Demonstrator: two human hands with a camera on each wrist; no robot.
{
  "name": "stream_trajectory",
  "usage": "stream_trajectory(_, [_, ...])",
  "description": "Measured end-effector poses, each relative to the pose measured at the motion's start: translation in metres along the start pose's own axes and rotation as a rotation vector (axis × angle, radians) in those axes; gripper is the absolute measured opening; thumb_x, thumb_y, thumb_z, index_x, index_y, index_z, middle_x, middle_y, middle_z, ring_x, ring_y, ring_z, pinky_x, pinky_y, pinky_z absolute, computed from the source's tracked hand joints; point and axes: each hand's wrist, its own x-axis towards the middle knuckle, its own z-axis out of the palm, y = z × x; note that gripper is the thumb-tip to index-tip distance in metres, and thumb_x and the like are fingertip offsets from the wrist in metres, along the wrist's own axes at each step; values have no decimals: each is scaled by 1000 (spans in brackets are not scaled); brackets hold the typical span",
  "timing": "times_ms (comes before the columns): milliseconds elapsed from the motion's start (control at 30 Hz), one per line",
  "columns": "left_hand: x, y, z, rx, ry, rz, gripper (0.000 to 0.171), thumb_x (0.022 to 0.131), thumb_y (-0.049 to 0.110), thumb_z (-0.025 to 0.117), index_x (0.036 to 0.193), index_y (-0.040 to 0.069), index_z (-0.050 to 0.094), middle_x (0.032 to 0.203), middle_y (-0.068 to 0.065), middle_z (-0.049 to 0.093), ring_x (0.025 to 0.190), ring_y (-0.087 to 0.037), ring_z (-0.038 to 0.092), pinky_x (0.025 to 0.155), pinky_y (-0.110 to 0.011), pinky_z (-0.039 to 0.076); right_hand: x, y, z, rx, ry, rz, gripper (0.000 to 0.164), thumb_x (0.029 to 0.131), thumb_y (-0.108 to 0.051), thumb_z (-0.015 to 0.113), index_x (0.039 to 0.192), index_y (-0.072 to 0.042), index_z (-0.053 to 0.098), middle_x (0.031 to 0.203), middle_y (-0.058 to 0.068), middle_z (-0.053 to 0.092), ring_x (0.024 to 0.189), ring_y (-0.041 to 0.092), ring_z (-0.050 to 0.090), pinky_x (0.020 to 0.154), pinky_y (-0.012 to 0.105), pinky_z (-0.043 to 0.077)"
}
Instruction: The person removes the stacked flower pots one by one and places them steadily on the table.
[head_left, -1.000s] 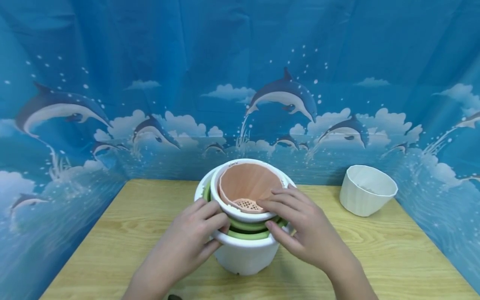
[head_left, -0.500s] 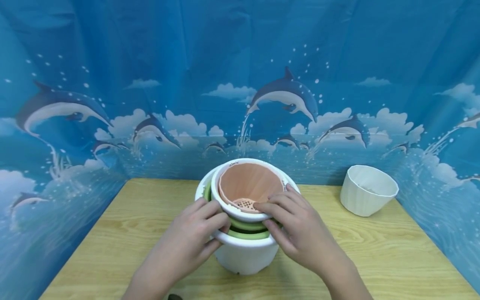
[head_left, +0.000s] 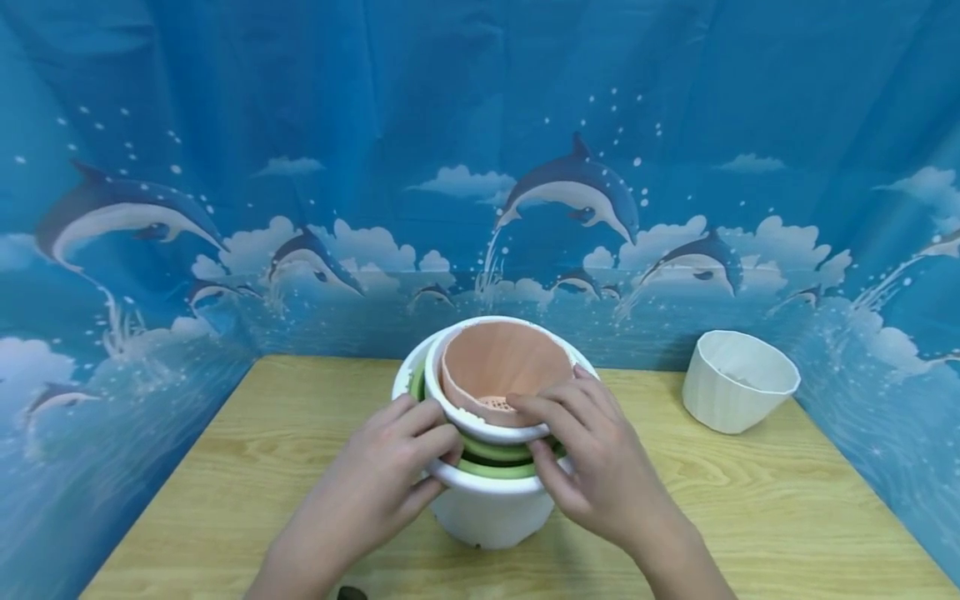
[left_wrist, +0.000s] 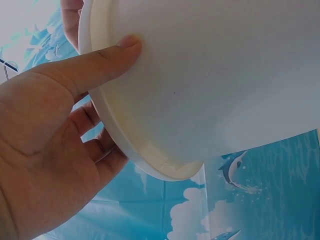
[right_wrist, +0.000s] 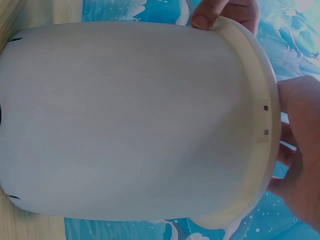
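Smooth white plastic outer pot (head_left: 491, 512), matt terracotta-coloured inner pot (head_left: 510, 358), wood-grained tabletop (head_left: 772, 500)

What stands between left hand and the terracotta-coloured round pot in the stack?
The smaller white round pot: its rim rings the terracotta-coloured round pot, also towards the left hand. That inner pot's mouth is uncovered except lower right, under the right hand.
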Motion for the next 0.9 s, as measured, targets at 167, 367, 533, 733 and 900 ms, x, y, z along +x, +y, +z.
stream_trajectory(167, [1, 0, 0, -6, 0, -1, 32, 79, 25, 86, 86, 32, 56, 97, 20, 51, 91, -5, 44, 77, -29, 47, 2, -1, 1, 1, 78, -30, 41, 81, -11, 66, 122, -17, 68, 107, -3, 64, 102, 20, 55, 110, 57, 34])
stream_trajectory(367, [1, -1, 1, -6, -4, -26, 33, 78, 24, 87, 85, 33, 56, 97, 21, 51, 92, -5, 45, 78, -29, 48, 2, -3, 2, 19, 110, -31, 38, 92, -29, 69, 126, -15, 66, 107, -2, 65, 103, 20, 57, 111, 58, 33])
stream_trajectory(533, [1, -1, 1, -4, -9, -40, 33, 77, 24, 87, 86, 34, 56, 96, 22, 50, 92, -5, 45, 78, -28, 48, 3, -6, 4, 8, 165, -32, 48, 96, -48, 62, 128, -12, 65, 106, -1, 66, 103, 21, 59, 112, 57, 33])
stream_trajectory(733, [2, 0, 1, -4, -9, -47, 33, 77, 25, 87, 86, 34, 57, 97, 22, 50, 93, -5, 45, 79, -27, 49, 5, -9, 4, 4, 245, -49, 38, 99, -40, 60, 118, -10, 71, 100, 2, 67, 98, 24, 58, 112, 55, 33])
stream_trajectory(900, [1, 0, 1, 1, -2, -37, 33, 77, 24, 87, 86, 34, 57, 97, 21, 50, 93, -5, 44, 78, -27, 48, 9, -12, 2, 12, 336, -90, 23, 99, -28, 63, 104, -9, 75, 94, 4, 68, 92, 25, 58, 114, 51, 32])
